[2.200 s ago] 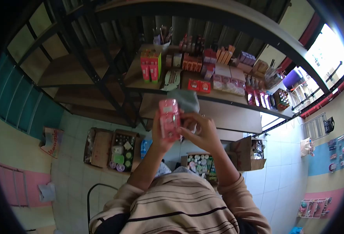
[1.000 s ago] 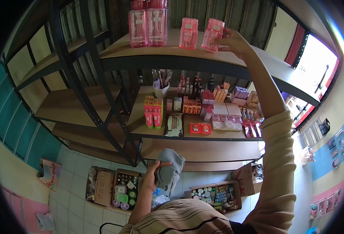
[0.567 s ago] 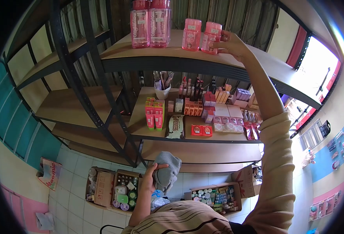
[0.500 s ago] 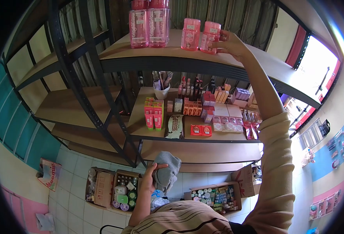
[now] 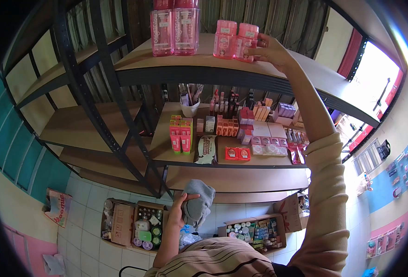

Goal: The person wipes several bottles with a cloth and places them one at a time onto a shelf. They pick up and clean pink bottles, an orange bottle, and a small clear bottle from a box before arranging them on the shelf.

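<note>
On the top shelf (image 5: 167,65), my right hand (image 5: 272,51) is wrapped around the right one of two short pink bottles, the gripped bottle (image 5: 244,44). Its neighbour, another short pink bottle (image 5: 225,40), stands upright right beside it on the left. Two taller pink bottles (image 5: 174,32) stand farther left, their tops cut off by the frame edge. Low in front of my body, my left hand (image 5: 180,210) grips a crumpled grey cloth (image 5: 198,201).
The middle shelf (image 5: 162,154) holds boxed cosmetics (image 5: 268,138), pink-and-green boxes (image 5: 181,136) and a white cup of brushes (image 5: 190,108). Open cartons of products (image 5: 123,221) (image 5: 278,237) sit on the tiled floor. A black metal upright (image 5: 86,97) stands left.
My right hand has shifted the pink bottle slightly left, closing the gap to its neighbour. My left hand and the grey cloth stay nearly still.
</note>
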The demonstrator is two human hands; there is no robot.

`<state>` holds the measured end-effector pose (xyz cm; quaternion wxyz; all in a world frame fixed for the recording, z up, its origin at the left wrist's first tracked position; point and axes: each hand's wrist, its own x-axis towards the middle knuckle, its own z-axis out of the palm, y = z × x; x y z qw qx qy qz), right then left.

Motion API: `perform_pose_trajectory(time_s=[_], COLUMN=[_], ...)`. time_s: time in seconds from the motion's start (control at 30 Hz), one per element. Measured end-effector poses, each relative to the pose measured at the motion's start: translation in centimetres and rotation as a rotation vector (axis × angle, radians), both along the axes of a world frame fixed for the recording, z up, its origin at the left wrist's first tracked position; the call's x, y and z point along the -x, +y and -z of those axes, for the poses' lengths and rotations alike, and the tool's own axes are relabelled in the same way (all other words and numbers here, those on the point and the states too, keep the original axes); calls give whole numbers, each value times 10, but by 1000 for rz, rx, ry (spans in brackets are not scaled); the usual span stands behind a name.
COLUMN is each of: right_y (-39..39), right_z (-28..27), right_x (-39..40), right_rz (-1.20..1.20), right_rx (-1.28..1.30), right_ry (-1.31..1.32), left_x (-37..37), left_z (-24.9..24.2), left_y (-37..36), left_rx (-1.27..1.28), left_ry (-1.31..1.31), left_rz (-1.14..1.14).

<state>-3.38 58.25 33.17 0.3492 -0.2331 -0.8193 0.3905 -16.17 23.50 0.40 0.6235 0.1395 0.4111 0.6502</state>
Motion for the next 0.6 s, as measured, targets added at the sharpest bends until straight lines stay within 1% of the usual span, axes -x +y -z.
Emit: perform_pose_trajectory(time_s=[0.17, 0.27, 0.37, 0.43, 0.47, 0.53, 0.57, 0.6], right_y=[0, 6, -3, -40, -64, -122, -152, -158], right_z=[2, 7, 2, 7, 18, 59, 91, 143], right_x=[-1, -5, -26, -39, -49, -68, -77, -87], right_rz=[-25, -19, 72, 161, 220, 236, 360, 157], right_rx=[8, -17, -38, -213, -300, -284, -87, -74], right_ry=[4, 53, 290, 571, 705, 788, 706, 575], left_x=[0, -1, 0, 2, 1, -6, -13, -21], left_z=[4, 1, 3, 9, 11, 14, 17, 20], left_y=[-1, -2, -4, -5, -4, 4, 9, 15], left_rx=[-10, -3, -24, -25, -22, 1, -14, -29], left_ry=[3, -1, -23, -63, -72, -98, -40, 18], left_rz=[-25, -32, -6, 60, 84, 155, 145, 142])
